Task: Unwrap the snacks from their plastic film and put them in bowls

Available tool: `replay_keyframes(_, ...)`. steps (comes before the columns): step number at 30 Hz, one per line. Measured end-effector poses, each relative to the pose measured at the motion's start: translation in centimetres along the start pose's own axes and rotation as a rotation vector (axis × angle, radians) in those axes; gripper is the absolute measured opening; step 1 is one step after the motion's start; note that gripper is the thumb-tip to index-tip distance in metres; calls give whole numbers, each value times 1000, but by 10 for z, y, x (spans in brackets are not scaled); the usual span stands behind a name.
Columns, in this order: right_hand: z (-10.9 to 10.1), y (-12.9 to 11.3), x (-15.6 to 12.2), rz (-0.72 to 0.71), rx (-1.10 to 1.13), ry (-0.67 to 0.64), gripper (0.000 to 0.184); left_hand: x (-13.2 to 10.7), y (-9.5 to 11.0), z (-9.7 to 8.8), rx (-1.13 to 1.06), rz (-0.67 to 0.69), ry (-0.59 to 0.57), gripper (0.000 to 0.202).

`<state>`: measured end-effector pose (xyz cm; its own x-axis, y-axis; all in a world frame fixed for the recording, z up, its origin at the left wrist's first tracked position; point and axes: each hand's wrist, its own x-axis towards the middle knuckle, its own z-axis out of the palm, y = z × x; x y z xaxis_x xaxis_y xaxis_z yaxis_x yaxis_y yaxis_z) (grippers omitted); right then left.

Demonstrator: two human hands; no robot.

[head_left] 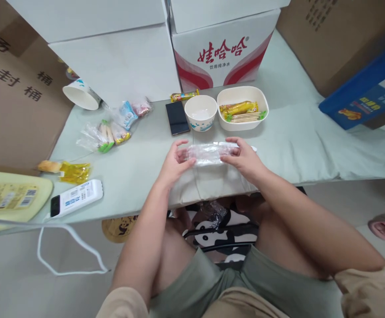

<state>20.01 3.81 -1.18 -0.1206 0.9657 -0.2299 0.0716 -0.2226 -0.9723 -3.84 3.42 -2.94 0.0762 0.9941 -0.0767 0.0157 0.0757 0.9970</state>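
In the middle of the frame, the left hand (175, 161) and right hand (243, 157) hold a clear plastic packet (208, 153) by its ends, over the counter (295, 141).

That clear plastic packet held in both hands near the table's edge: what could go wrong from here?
The clear plastic packet is held by the left hand and right hand close to the table's near edge, so if dropped it might fall to the floor. The small bowl and phone sit just behind; a sudden pull could possibly knock them.
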Motion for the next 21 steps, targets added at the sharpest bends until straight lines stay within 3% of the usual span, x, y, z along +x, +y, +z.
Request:
replay_keyframes(2, 0, 0, 1, -68, -87, 91, 35, 0, -1, 0, 91, 95, 185, 44)
replay_keyframes(4, 1, -1, 0, -187, -219, 162, 23, -2, -2, 4, 180, 109, 240, 33)
replay_keyframes(6, 4, -3, -5, -321, -300, 151, 18, -6, -3, 13, 186, 71, 123, 36)
replay_keyframes(8, 10, -3, -10, -406, -276, 16, 18, -10, -5, 25, 97, 61, -44, 50)
replay_keyframes(10, 16, -3, -13, -408, -186, -166, 23, -11, -6, 36, -15, 81, -139, 63)
replay_keyframes(12, 21, -2, -14, -375, -112, -245, 28, -11, -5, 43, -73, 93, -152, 62)
replay_keyframes(15, 22, 0, -12, -323, -131, -77, 27, -11, -2, 44, -63, 76, -122, 53)
replay_keyframes(17, 21, 2, -10, -320, -159, 33, 36, -13, 2, 40, -44, 39, -166, 50)
replay_keyframes(19, 20, 4, -10, -313, -137, -29, 47, -14, 5, 36, -21, 3, -234, 46)
replay_keyframes(21, 18, 6, -12, -292, -109, -161, 44, -15, 8, 33, -1, -14, -270, 43)
